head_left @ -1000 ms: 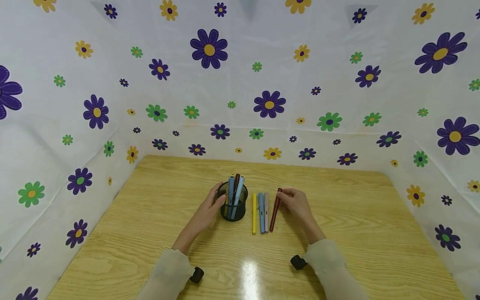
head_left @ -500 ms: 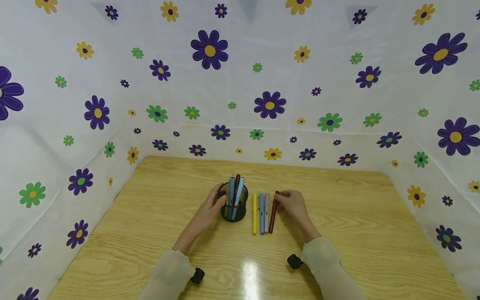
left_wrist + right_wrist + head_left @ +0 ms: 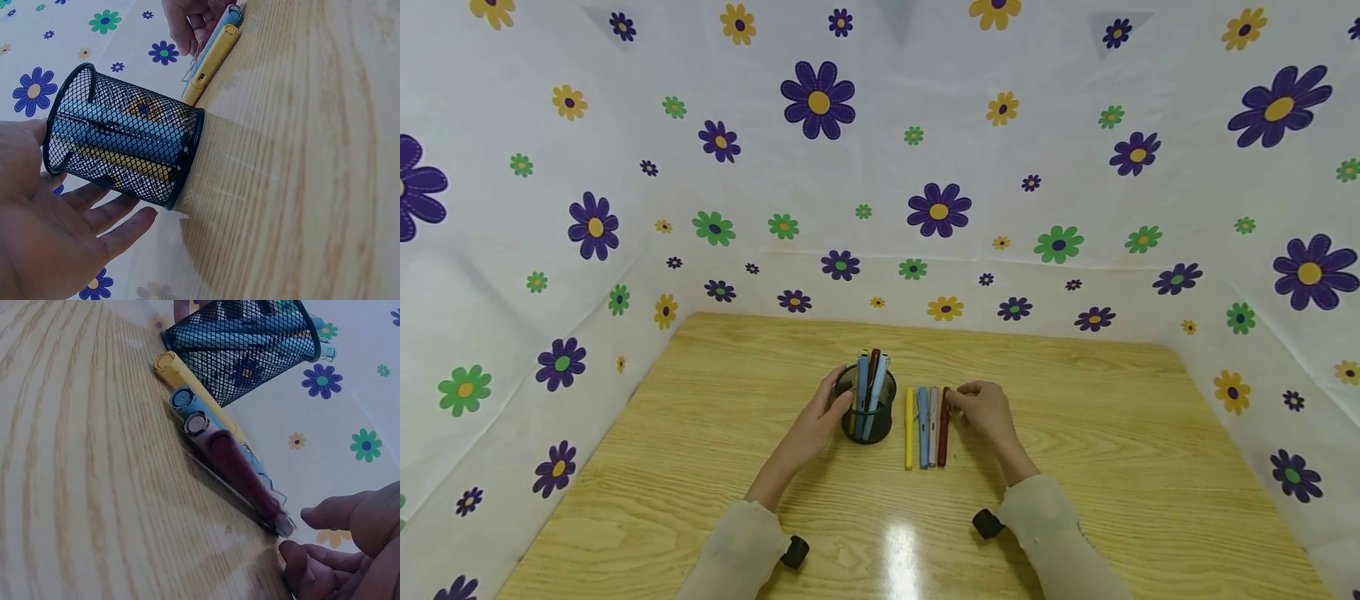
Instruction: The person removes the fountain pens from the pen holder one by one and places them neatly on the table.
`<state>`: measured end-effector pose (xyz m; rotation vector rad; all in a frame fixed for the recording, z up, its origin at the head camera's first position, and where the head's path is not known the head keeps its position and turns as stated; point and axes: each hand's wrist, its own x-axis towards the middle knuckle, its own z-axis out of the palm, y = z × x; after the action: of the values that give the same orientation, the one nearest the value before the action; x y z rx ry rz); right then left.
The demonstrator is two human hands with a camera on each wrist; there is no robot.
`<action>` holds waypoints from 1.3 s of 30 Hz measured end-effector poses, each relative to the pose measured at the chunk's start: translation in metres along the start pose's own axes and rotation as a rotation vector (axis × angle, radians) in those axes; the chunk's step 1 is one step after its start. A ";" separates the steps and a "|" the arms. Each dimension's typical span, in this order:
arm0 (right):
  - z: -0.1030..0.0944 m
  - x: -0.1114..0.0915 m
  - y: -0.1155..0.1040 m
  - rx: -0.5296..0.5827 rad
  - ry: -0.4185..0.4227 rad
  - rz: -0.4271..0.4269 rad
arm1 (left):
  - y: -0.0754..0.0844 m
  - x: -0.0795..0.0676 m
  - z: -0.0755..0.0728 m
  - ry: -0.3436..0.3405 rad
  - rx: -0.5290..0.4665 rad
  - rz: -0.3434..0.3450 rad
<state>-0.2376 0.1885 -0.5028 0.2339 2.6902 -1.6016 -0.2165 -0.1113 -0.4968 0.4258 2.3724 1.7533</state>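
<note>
A black mesh pen holder (image 3: pixel 867 427) stands upright with several pens in it, blue ones and a dark red one among them. My left hand (image 3: pixel 815 421) holds it from the left, thumb at the near side and fingers around the far side. Right of it lie a yellow pen (image 3: pixel 909 429), a blue pen (image 3: pixel 923 429), a pale pink pen (image 3: pixel 933 433) and a dark red pen (image 3: pixel 943 429), side by side. My right hand (image 3: pixel 988 408) is at the far end of the dark red pen; in the right wrist view its thumb and finger are parted around that end.
The wooden table (image 3: pixel 1075 417) is enclosed at the back and sides by a white cloth (image 3: pixel 880 167) printed with flowers. A bright reflection shows on the tabletop near the front.
My right hand has moved the dark red pen left, from a slant to lying beside the pale pink pen, and its fingers have parted from it. My left hand has stayed at the pen holder.
</note>
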 end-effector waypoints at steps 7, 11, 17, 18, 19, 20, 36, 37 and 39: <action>0.000 -0.003 -0.002 0.003 -0.006 -0.013 | -0.001 0.000 -0.001 0.004 0.005 -0.008; 0.000 -0.005 -0.006 0.023 -0.008 -0.011 | 0.001 -0.001 -0.001 0.009 -0.003 -0.009; 0.000 -0.005 -0.016 0.064 -0.024 -0.034 | 0.001 -0.001 -0.002 0.010 0.007 -0.010; 0.001 -0.005 -0.019 0.066 -0.029 -0.040 | 0.001 -0.001 -0.002 0.011 0.009 -0.013; 0.001 -0.005 -0.021 0.068 -0.034 -0.042 | 0.002 -0.001 -0.002 0.011 0.011 -0.015; 0.002 -0.005 -0.023 0.070 -0.037 -0.048 | 0.002 -0.001 -0.002 0.013 0.012 -0.018; 0.019 -0.014 -0.051 0.125 -0.090 -0.080 | 0.001 0.000 0.000 0.010 0.015 -0.002; 0.020 -0.015 -0.053 0.131 -0.093 -0.082 | 0.001 0.000 0.000 0.010 0.015 0.001; 0.022 -0.017 -0.057 0.142 -0.106 -0.083 | 0.001 0.000 0.000 0.009 0.017 0.004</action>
<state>-0.2299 0.1403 -0.4628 0.0365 2.5433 -1.7753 -0.2161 -0.1110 -0.4963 0.4265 2.3963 1.7414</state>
